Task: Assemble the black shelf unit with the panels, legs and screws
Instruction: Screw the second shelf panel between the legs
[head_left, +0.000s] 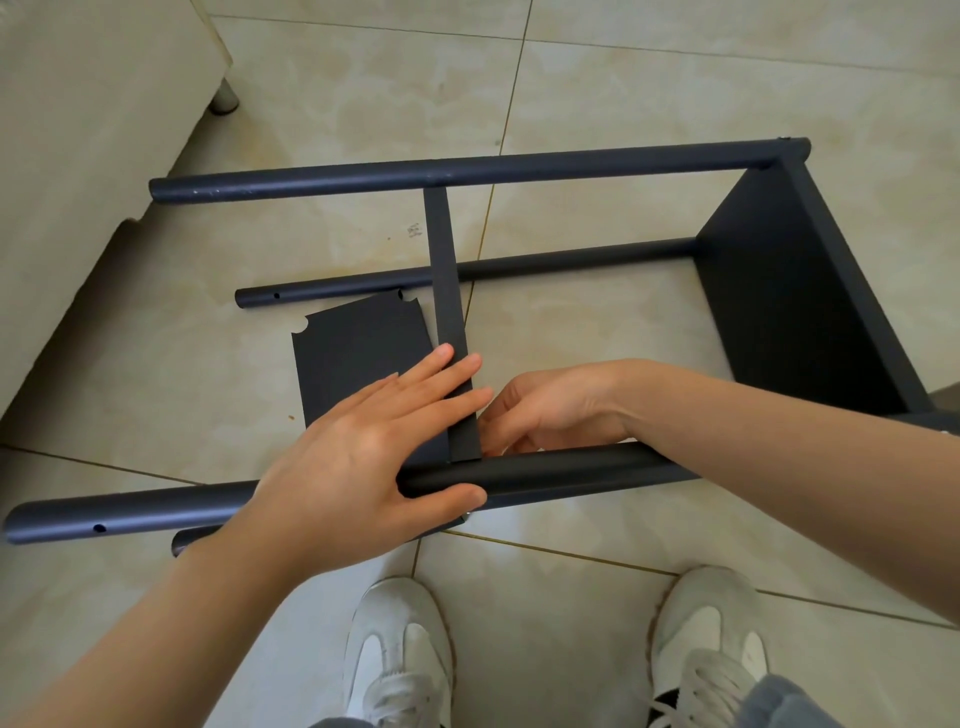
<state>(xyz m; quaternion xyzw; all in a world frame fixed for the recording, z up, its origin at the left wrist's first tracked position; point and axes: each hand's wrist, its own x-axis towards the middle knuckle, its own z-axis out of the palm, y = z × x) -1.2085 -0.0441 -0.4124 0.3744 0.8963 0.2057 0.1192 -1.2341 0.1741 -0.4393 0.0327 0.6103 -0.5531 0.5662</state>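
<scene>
So the black shelf unit (800, 291) is lying on its side on the tiled floor (649, 104), mid-frame. Its middle panel (444, 270) stands edge-up between the far leg (467, 174) and the near leg (571, 470). The left hand (363, 441) lies flat across that panel, fingers straight and slightly spread, thumb against the near leg. The right hand (550, 405) is curled at the joint just beside it, and I can't tell if it's pinching anything. A loose notched panel (358, 343) lies flat left of centre.
</scene>
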